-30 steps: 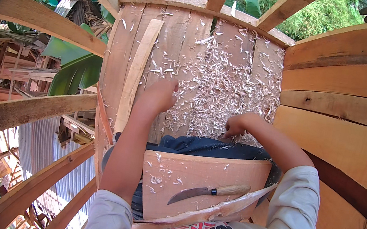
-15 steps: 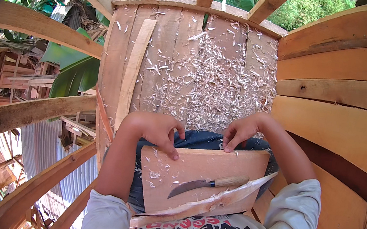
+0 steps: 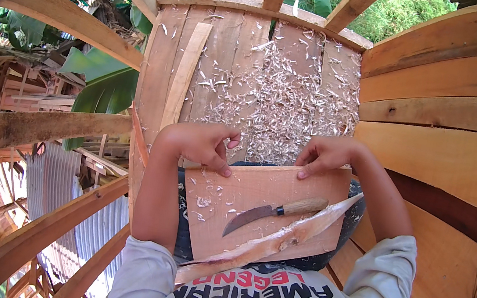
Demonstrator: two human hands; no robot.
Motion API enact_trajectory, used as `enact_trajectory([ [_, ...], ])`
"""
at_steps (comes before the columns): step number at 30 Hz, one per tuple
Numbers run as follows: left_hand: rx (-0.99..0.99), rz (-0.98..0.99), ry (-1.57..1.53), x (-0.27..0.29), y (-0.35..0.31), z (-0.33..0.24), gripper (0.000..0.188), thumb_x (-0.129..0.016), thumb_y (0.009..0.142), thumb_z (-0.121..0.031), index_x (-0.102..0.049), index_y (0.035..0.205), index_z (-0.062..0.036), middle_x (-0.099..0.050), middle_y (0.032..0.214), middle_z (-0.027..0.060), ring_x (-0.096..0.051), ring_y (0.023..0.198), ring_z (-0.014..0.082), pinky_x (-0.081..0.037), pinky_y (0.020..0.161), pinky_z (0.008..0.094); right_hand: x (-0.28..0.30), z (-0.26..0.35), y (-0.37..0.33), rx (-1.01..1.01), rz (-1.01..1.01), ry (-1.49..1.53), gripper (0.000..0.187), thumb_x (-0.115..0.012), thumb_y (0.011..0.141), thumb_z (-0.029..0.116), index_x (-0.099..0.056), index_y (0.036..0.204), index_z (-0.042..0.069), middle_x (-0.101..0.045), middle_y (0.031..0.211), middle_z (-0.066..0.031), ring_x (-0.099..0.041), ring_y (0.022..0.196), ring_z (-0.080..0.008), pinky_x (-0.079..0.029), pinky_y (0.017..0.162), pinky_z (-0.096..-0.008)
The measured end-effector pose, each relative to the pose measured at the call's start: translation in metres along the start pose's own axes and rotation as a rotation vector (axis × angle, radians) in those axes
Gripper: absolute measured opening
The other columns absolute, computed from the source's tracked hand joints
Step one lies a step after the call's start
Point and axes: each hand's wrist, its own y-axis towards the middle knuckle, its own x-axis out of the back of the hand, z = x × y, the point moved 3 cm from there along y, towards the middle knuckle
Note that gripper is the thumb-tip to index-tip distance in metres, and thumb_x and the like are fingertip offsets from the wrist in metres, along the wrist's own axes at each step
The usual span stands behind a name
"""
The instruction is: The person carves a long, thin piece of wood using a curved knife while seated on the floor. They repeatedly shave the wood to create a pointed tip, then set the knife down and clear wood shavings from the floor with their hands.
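A flat wooden board (image 3: 216, 198) lies across my lap. My left hand (image 3: 209, 146) is at its far edge, thumb pressed on the top face, index finger curled above the edge. Farther right along that edge, my right hand (image 3: 325, 156) pinches the board with its thumb on top and its fingers beyond the edge, partly hidden. On the board rests a knife (image 3: 278, 212) with a curved dark blade and a wooden handle, touched by neither hand. Nearer my body, a long tapering strip of pale wood (image 3: 283, 239) lies slantwise over the board. A few shavings cling to the board's left part.
Curled wood shavings (image 3: 285, 103) cover much of the plank floor (image 3: 220, 47) ahead. A narrow loose slat (image 3: 187, 73) lies there on the left. A plank wall (image 3: 437, 142) stands on the right, and open wooden rails (image 3: 44, 126) run along the left side.
Both hands have moved away from my body, and the board's far edge has gone with them. The knife and the pale strip have shifted slightly along with the board.
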Motion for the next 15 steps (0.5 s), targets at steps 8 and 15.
enact_trajectory([
  [8,0.027,-0.009,0.034,0.001,0.003,-0.002,0.044,-0.077,0.077,-0.009,-0.034,0.089,-0.0061,-0.07,0.08,0.0139,-0.062,0.075,0.0091,-0.047,0.063,0.0261,-0.001,-0.008,0.005,0.023,0.059,0.029,0.035,-0.069,0.087,0.027,-0.067,0.112,0.002,-0.071,0.095,-0.0038,-0.062,0.082,-0.0067,-0.051,0.072,-0.0239],
  [15,0.088,0.01,0.024,0.001,0.013,-0.001,0.042,-0.076,0.077,-0.006,-0.036,0.091,-0.0058,-0.071,0.083,0.0139,-0.065,0.078,0.0121,-0.049,0.067,0.0273,-0.003,-0.023,0.015,0.018,0.131,0.083,0.036,-0.069,0.088,0.028,-0.066,0.112,0.001,-0.071,0.095,-0.0035,-0.063,0.083,-0.0072,-0.051,0.073,-0.0235],
])
